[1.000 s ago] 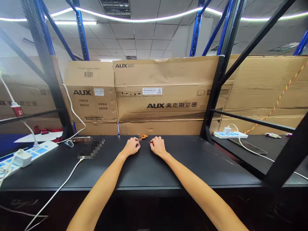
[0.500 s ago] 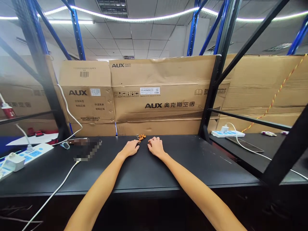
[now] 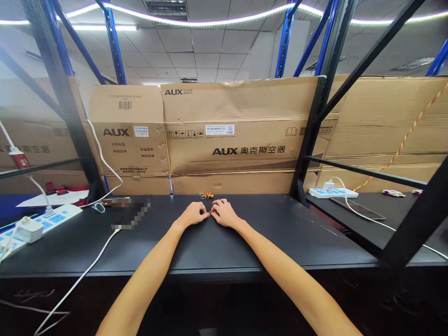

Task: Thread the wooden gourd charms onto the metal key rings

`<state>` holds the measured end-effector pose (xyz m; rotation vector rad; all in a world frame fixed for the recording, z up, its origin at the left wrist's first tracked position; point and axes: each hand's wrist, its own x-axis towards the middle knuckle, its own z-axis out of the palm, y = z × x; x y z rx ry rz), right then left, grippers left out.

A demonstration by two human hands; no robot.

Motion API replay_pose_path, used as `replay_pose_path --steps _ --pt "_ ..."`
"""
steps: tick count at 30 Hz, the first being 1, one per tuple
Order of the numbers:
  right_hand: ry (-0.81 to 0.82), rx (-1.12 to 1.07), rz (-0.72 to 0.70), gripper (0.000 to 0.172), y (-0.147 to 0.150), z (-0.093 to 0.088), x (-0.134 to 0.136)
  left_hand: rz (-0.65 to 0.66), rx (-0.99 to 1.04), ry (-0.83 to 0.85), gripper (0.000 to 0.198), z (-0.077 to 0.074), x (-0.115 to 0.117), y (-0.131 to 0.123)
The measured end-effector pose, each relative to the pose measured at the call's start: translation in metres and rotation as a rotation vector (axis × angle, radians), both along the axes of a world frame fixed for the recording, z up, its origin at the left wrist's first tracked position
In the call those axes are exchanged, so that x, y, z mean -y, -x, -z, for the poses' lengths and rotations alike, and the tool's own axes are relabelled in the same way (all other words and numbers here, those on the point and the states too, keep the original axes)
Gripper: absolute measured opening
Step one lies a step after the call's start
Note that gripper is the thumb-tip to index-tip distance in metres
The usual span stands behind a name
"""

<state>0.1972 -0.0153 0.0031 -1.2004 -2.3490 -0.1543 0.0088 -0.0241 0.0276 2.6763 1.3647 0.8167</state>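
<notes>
My left hand (image 3: 193, 214) and my right hand (image 3: 224, 213) meet over the black tabletop, fingers curled and fingertips almost touching. A tiny orange-brown bead-like piece (image 3: 210, 213) shows between them, pinched at the fingertips; most of it is hidden. Just beyond the hands lies a small bunch of orange beads (image 3: 208, 195) with a thin ring or loop at its left end, and neither hand touches it.
Cardboard panels (image 3: 231, 161) stand along the back edge. At left are power strips (image 3: 61, 217), a white cable (image 3: 87, 268) and a blurred dark object (image 3: 131, 215). A black rack post (image 3: 308, 144) rises at right, beside another power strip (image 3: 332, 192).
My hands have drawn together and slightly toward me, away from the orange beads. The small piece now shows between my fingertips. The left hand no longer reaches the bead bunch.
</notes>
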Motion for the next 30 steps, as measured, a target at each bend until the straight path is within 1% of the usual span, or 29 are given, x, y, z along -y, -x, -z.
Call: replay_pose_path --steps 5,12,19,24,27,30 --pt "-0.001 -0.034 -0.031 0.015 0.006 -0.001 0.003 0.013 -0.004 -0.025 0.015 0.0 0.001 -0.001" --pt "-0.005 -0.106 -0.004 0.014 0.007 -0.001 0.0 0.027 -0.013 -0.042 0.014 -0.001 0.005 -0.007" --pt "-0.021 -0.155 0.102 0.014 0.004 0.0 -0.002 0.047 -0.018 -0.044 0.015 -0.001 0.002 -0.007" --pt "-0.019 -0.172 0.03 0.011 0.004 0.001 -0.003 0.031 -0.015 -0.047 0.022 0.001 0.002 -0.006" --pt "-0.019 -0.19 0.002 0.01 0.005 0.002 -0.006 0.029 -0.02 -0.039 0.019 0.002 0.001 -0.006" --pt "-0.019 -0.208 0.011 0.01 0.003 0.003 -0.008 0.033 -0.023 -0.028 0.016 0.003 -0.001 -0.006"
